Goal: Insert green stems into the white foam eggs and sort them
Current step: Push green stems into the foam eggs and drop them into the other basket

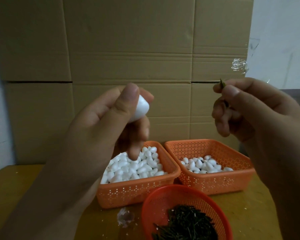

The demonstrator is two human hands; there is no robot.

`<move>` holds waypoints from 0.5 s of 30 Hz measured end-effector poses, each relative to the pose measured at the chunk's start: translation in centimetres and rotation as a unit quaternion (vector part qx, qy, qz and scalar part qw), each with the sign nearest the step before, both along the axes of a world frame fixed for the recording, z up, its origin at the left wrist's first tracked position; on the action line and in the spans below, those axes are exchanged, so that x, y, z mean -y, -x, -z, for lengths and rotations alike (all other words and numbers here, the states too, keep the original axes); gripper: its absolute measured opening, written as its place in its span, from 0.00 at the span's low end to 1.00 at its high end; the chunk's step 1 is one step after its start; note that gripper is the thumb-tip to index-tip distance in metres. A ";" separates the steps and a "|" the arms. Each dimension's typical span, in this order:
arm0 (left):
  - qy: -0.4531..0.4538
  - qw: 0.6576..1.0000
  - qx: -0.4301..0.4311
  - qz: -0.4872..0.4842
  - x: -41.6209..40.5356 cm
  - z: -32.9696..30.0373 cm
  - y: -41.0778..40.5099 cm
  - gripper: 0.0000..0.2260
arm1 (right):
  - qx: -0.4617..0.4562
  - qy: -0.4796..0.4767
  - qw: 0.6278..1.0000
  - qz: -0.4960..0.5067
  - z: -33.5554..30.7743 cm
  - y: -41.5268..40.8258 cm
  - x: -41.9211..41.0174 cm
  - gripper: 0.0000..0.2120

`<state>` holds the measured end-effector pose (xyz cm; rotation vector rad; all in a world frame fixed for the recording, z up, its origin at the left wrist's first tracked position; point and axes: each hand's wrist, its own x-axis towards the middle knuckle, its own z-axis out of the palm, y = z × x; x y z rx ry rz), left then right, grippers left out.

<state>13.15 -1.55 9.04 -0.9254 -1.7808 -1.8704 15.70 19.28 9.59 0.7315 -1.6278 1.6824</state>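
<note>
One white foam egg sits left of frame centre, pinched between the thumb and curled fingers of the left hand. Well apart from it, at right of centre, the right hand pinches one thin green stem between thumb and forefinger, its tip poking upward. Below, three baskets rest on the yellow wooden table: a rectangular orange perforated basket at lower centre heaped with too many white eggs to count, a second orange rectangular basket beside it holding fewer eggs, and a round red mesh basket of dark green stems at the bottom. Brown cardboard sheets fill the upper frame.
</note>
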 end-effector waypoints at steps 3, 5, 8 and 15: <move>-0.011 0.995 -0.005 0.096 -0.1 -0.1 -0.5 0.12 | -0.002 -0.005 1.000 -0.002 0.0 0.0 0.1 0.05; -0.015 0.992 -0.008 0.124 -0.1 -0.1 -0.8 0.12 | -0.002 -0.007 1.000 -0.003 0.1 0.0 0.2 0.05; -0.021 0.991 0.014 0.132 -0.4 -0.2 -1.4 0.24 | 0.000 -0.007 1.000 -0.009 0.2 0.0 0.3 0.06; -0.008 1.000 0.015 0.002 -0.2 -0.3 -0.7 0.10 | 0.004 -0.020 0.999 -0.028 0.2 -0.1 0.8 0.06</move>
